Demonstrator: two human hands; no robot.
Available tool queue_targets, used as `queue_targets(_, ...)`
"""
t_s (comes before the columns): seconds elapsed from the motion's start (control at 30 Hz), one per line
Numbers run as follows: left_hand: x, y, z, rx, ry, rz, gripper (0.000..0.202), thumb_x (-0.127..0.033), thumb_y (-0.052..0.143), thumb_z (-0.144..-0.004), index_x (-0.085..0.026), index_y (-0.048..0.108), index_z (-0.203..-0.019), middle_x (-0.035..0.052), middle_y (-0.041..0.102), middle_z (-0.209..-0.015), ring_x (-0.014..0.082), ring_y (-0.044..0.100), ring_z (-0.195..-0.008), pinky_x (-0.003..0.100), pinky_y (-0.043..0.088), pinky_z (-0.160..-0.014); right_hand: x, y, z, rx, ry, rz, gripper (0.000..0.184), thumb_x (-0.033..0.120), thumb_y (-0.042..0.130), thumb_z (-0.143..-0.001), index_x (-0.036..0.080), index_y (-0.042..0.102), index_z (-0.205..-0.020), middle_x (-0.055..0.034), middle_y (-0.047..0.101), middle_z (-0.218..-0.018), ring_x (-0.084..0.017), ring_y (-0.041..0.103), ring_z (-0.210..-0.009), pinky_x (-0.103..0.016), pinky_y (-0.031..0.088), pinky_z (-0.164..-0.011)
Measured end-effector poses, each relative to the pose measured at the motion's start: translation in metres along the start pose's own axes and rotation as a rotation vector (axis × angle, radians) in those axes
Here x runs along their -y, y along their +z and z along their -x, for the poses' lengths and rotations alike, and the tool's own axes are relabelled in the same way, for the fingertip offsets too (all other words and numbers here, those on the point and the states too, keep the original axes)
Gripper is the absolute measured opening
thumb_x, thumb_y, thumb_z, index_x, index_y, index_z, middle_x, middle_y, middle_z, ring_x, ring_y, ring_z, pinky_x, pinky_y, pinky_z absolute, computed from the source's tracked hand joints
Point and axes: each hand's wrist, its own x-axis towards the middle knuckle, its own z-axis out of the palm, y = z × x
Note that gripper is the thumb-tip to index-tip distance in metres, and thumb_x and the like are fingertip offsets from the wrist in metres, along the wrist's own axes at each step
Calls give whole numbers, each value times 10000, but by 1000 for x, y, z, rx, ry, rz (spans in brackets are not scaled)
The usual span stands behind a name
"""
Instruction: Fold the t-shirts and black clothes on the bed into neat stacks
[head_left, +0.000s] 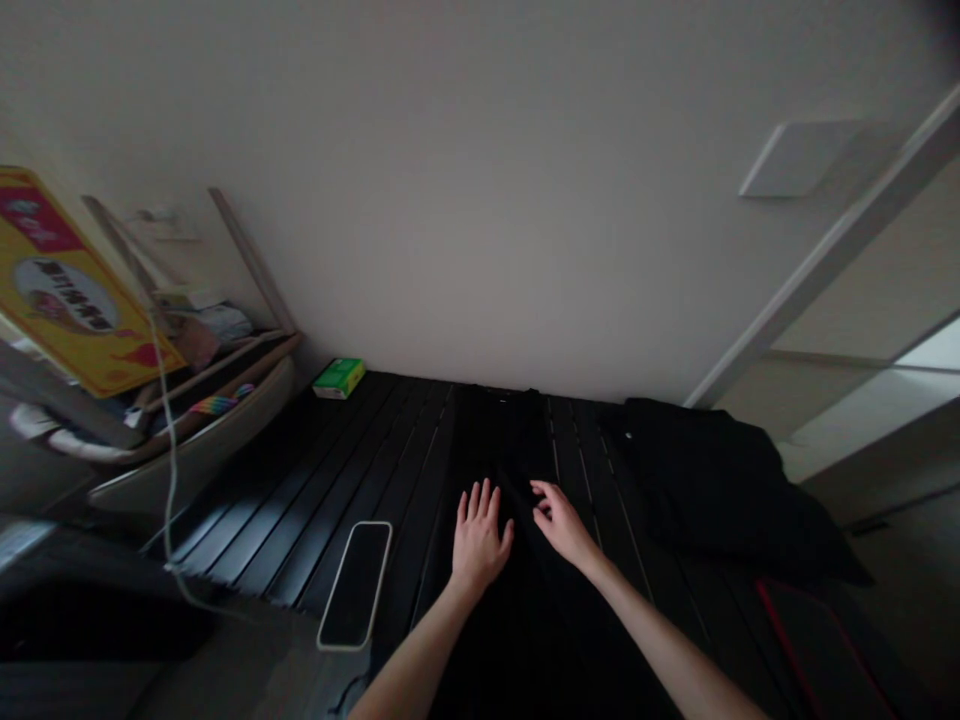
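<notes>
The left hand [480, 538] rests open, fingers spread, on the black garment [510, 450] laid lengthwise on the slatted table [315, 500]; the right hand [562, 525], fingers partly curled, meets the same garment, any grip indeterminate, with a smartphone [354, 585] just left of the garment.

one left hand [478, 540], one right hand [561, 522], one phone [354, 585], one green box [339, 378], seemingly two black garments [705, 480]
</notes>
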Motion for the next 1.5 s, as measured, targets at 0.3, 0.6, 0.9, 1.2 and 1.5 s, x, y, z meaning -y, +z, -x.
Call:
queue_targets(0.3, 3, 3, 5, -74, 20, 105, 356, -279, 393, -942, -164, 540, -1246, 114, 486, -1408, 244, 401, -1338, 490, 306, -1118, -1, -66, 165, 229, 277, 342, 412, 316, 533, -802, 143, 619, -1166, -148, 673, -1127, -273, 618, -1085, -371, 462, -941)
queue_targets(0.6, 27, -42, 94, 118, 217, 108, 446, -140, 426, -875, -192, 481, -1315, 70, 465, -1434, 195, 384, -1351, 453, 309, -1133, 128, -55, 223, 585, 12, 161, 398, 264, 500, -848, 255, 587, -1237, -40, 685, -1067, -159, 665, -865, -240, 496, -800)
queue_targets(0.9, 61, -75, 183, 299, 347, -163, 990, 29, 420, -627, -252, 85, -1516, 19, 108, -1581, 195, 144, -1444, 431, 198, -1173, 38, -59, 223, 412, -422, 696, 1018, -110, 404, -621, 354, 155, -1493, -23, 129, -1584, -266, 213, -1421, -508, 256, -1137)
queue_targets(1.2, 54, -63, 166, 265, 344, -135, 871, 82, 342, -688, -333, 321, -1453, -24, 315, -1519, 186, 252, -1416, 428, 273, -1134, 26, -32, 203, 340, -569, 485, 757, -25, 374, -809, 375, 291, -1447, 14, 305, -1518, -207, 253, -1406, -505, 279, -1135)
queue_targets(1.5, 25, -129, 185, 458, -19, 560, 431, -178, 418, -835, -294, 645, -1182, 8, 677, -1169, 207, 611, -1098, 358, 467, -983, 60, -73, 209, 526, -11, -153, 499, 138, 465, -743, 180, 636, -1210, -104, 646, -1224, -257, 584, -1153, -434, 408, -1040)
